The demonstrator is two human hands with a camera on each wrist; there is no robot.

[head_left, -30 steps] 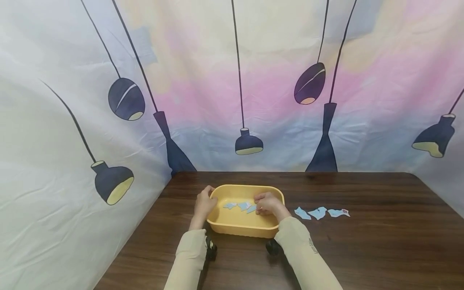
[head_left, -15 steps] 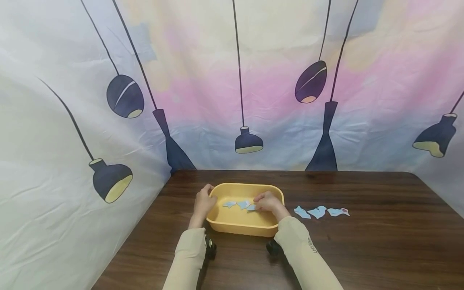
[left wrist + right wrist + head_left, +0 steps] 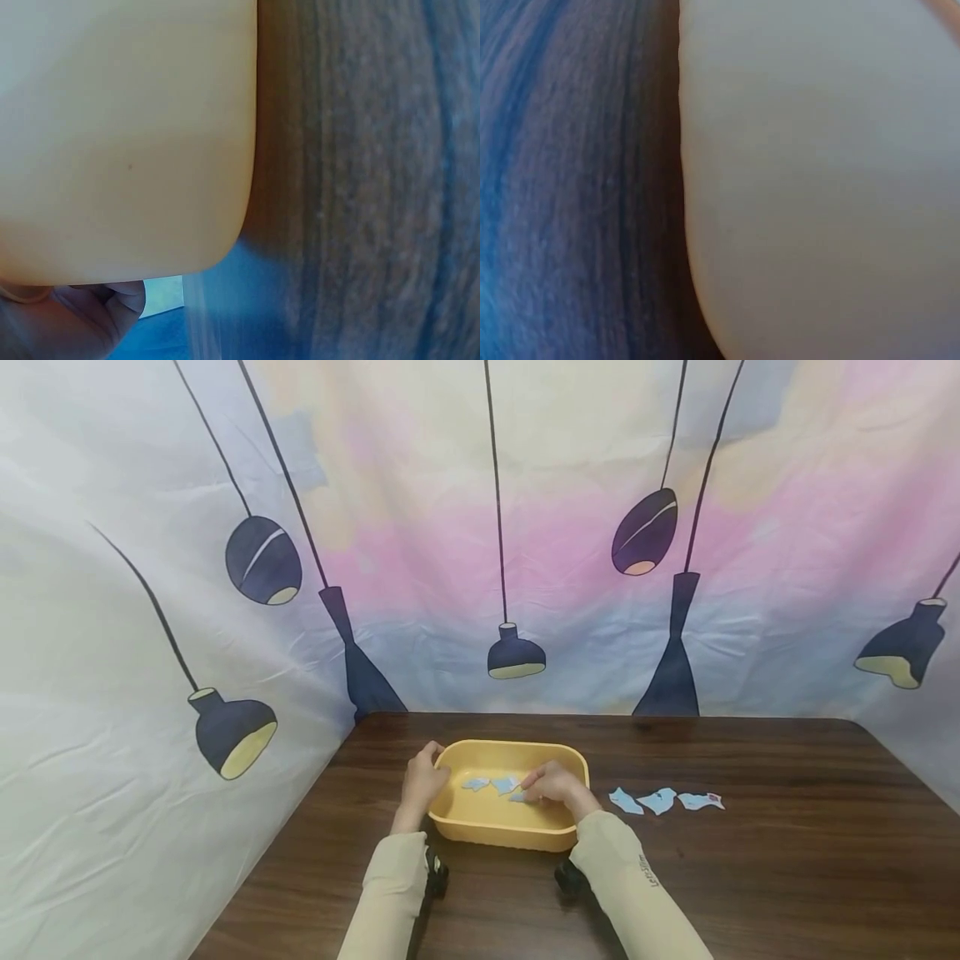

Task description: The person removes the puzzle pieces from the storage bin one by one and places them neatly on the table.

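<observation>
A yellow plastic basin stands on the table, seen from outside in both wrist views. My left hand grips its left end, thumb over the rim and fingers outside; in the left wrist view the curled fingers show beyond the basin's wall. Inside lie a left light blue paper piece and a middle one, both with jagged edges. My right hand reaches into the basin and pinches a third light blue piece at its right end. The right wrist view hides these fingertips behind the basin wall.
Three more light blue paper pieces lie in a row right of the basin: a left one, a middle one and one with a red mark. The dark wooden table meets a patterned cloth behind.
The right hand's fingertips have moved slightly left over the third piece, which has turned and shows less of itself. The left hand keeps its place on the basin.
</observation>
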